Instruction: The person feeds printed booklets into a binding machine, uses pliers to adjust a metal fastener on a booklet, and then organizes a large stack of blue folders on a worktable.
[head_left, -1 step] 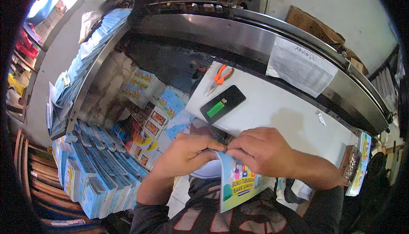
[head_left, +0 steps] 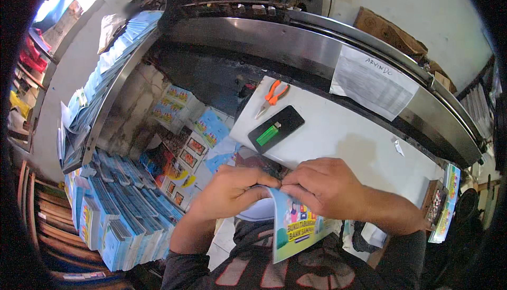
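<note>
A thin booklet (head_left: 301, 229) with a colourful printed cover hangs partly open in front of my chest. Its upper edge is pinched by my left hand (head_left: 237, 187), fingers curled, near the fold. My right hand (head_left: 322, 184) is closed on the same edge just beside it, thumb and fingers pressed together. The two hands nearly meet at the booklet's top corner. Just beyond them, on the white tabletop (head_left: 338, 126), lies a black phone (head_left: 288, 124) with a green lighter (head_left: 268, 135) on top. Orange-handled pliers (head_left: 273, 98) rest behind the phone.
Stacks of blue booklets (head_left: 127, 216) stand at the left, with more fanned along a metal ledge (head_left: 113, 87). A curved metal rail (head_left: 253, 34) runs across the back, holding a paper sheet (head_left: 372, 81). At the right edge sit a small box (head_left: 434, 204) and upright booklets (head_left: 446, 205).
</note>
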`<state>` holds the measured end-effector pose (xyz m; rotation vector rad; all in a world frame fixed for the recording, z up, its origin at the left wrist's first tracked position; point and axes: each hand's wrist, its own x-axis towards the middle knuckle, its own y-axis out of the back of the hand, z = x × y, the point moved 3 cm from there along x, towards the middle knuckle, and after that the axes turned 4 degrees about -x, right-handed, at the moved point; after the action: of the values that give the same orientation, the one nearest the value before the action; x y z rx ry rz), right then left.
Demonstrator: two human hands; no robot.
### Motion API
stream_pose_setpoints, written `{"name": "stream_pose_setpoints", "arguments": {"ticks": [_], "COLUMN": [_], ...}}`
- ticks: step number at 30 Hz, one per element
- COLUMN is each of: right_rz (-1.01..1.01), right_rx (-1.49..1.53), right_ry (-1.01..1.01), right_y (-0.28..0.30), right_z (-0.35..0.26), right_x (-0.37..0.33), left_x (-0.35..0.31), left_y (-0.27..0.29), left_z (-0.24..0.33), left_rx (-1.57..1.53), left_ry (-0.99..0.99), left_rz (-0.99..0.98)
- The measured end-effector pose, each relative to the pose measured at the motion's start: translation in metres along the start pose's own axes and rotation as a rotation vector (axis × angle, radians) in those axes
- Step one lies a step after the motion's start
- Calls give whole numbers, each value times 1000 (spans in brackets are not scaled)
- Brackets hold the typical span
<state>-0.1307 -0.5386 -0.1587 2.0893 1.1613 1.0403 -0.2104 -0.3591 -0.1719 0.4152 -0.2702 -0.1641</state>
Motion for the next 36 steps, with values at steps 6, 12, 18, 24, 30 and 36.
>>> {"name": "stream_pose_setpoints", "arguments": {"ticks": [6, 12, 18, 24, 30, 36], "right_rz": [140, 31, 266, -136, 309, 328], "right_rx": [215, 41, -209, 32, -232, -282], "right_ry": [-264, -54, -150, -88, -467, -463], "right_y": [-4, -10, 10, 34, -32, -38], "right_z": [19, 13, 18, -46, 8, 16], "right_x": [-13, -24, -28, -61, -42, -44], "left_x": [0, 1, 7, 25, 37, 46], "left_y": [-8, -12, -12, -15, -34, -43], "left_z": [-9, -14, -15, -34, -32, -10], "left_rx": [-35, -94, 45, -215, -172, -36], "left_ry": [57, 55, 217, 315, 304, 276], "left_rz": [126, 100, 139, 179, 170, 115]}}
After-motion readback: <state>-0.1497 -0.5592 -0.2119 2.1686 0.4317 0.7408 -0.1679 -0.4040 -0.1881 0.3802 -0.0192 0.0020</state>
